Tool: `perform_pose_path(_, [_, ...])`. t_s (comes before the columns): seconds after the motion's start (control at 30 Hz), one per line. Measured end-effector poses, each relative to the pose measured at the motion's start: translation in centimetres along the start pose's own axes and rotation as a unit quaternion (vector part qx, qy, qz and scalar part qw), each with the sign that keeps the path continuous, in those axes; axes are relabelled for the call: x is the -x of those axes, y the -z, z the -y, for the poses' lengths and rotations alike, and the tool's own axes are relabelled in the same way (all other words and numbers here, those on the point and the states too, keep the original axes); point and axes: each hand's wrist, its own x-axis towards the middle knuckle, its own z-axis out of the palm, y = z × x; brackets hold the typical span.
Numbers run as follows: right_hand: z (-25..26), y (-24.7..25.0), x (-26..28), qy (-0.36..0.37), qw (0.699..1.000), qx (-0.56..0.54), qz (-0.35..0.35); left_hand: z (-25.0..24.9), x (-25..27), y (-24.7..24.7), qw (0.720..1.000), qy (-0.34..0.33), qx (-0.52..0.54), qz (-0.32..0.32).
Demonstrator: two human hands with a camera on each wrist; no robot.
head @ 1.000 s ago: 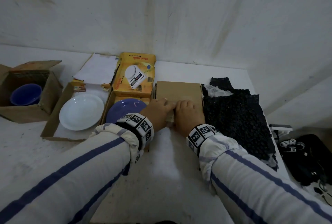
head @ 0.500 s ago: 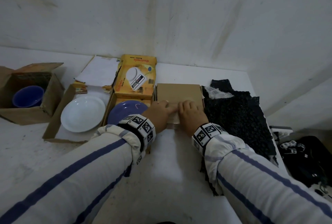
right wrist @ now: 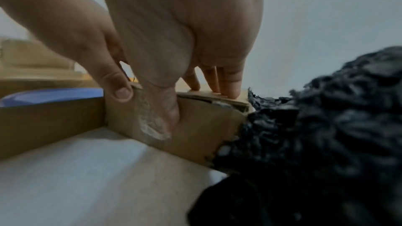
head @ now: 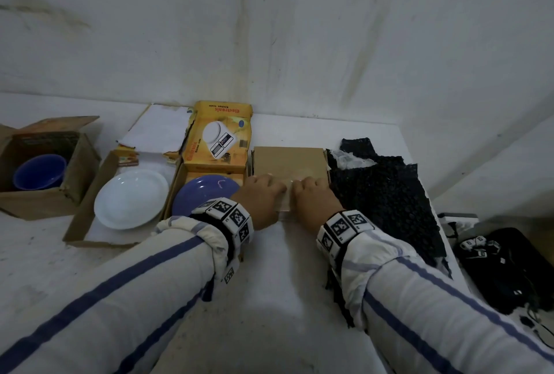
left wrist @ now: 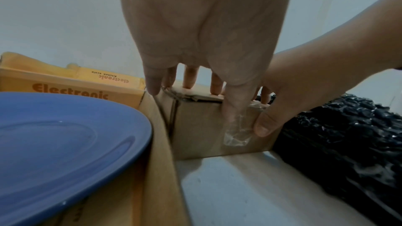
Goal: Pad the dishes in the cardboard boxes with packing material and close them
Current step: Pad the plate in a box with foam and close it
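A small brown cardboard box stands closed between the blue plate's box and the black bubble wrap. My left hand and right hand lie side by side on its near edge, fingers flat on the lid. Both thumbs press a strip of clear tape down onto the front wall. A blue plate lies uncovered in an open yellow box. To its left a white plate lies in an open flat box. A blue bowl sits in an open brown box at far left.
The yellow box's lid, printed with a kitchen scale, lies folded back toward the wall. Black bubble wrap spreads to the table's right edge. Dark gear with marker tags lies beyond that edge. Bare white tabletop stretches in front of the closed box.
Both hands stay on the closed box's near edge, only shifting slightly along the tape. Nothing else on the table has moved.
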Motion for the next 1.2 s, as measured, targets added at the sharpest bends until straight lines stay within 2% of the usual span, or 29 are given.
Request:
perform_pose_path(0.07, [-0.6, 0.7, -0.1, -0.011, 0.998, -0.056, 0.028, -0.4, 0.0, 0.2, 1.0, 0.016, -0.012, -0.007])
perform_pose_path(0.13, [-2.0, 2.1, -0.2, -0.028, 0.993, -0.11, 0.025, -1.3, -0.2, 0.7, 0.998, 0.037, -0.036, -0.031])
perform_pose_path(0.23, [-5.7, 5.1, 0.5, -0.118, 0.965, -0.23, -0.044, -3.2, -0.9, 2.0, 0.994, 0.058, 0.007, -0.09])
perform_pose_path(0.3, [-8.7, 6.3, 1.3, -0.176, 0.953, -0.229, -0.092, -4.5, -1.6, 2.6, 0.991, 0.04, 0.086, -0.097])
perform_pose_path(0.33, [-9.9, 6.6, 1.8, -0.207, 0.951, -0.213, -0.088, -5.2, -1.9, 2.9, 0.989, 0.024, 0.123, -0.082])
perform_pose_path(0.43, [-11.8, 6.4, 3.1, -0.266, 0.947, -0.181, 0.015, -7.3, -2.4, 3.3, 0.971, -0.01, 0.239, -0.008])
perform_pose_path(0.47, [-11.8, 5.9, 3.2, -0.265, 0.946, -0.182, 0.035, -7.8, -2.4, 3.2, 0.963, -0.014, 0.269, 0.015])
perform_pose_path(0.53, [-11.8, 5.0, 3.0, -0.25, 0.95, -0.189, 0.022, -8.7, -2.5, 2.9, 0.949, -0.004, 0.312, 0.038])
perform_pose_path(0.63, [-12.0, 4.5, 2.3, -0.208, 0.963, -0.172, -0.021, -9.1, -2.6, 2.4, 0.939, 0.009, 0.342, 0.038])
perform_pose_path(0.7, [-12.1, 4.6, 2.2, -0.208, 0.964, -0.163, -0.021, -9.0, -2.7, 2.0, 0.931, 0.024, 0.362, 0.035])
perform_pose_path(0.8, [-12.0, 4.7, 2.8, -0.247, 0.959, -0.14, 0.022, -9.0, -2.7, 1.5, 0.921, 0.036, 0.385, 0.045])
perform_pose_path(0.9, [-11.5, 3.7, 2.7, -0.225, 0.961, -0.148, 0.064, -9.4, -2.4, 1.4, 0.914, 0.046, 0.398, 0.056])
perform_pose_path(1.03, [-11.0, 3.5, 2.8, -0.162, 0.973, -0.167, -0.007, -9.7, -2.0, 1.6, 0.914, 0.029, 0.395, 0.087])
perform_pose_path(1.1, [-10.6, 4.5, 2.7, -0.16, 0.965, -0.203, -0.047, -9.7, -1.7, 1.5, 0.892, 0.024, 0.44, 0.096])
perform_pose_path(1.2, [-9.5, 6.8, 2.6, -0.147, 0.942, -0.28, -0.111, -9.8, -1.1, 1.9, 0.851, 0.021, 0.522, 0.048])
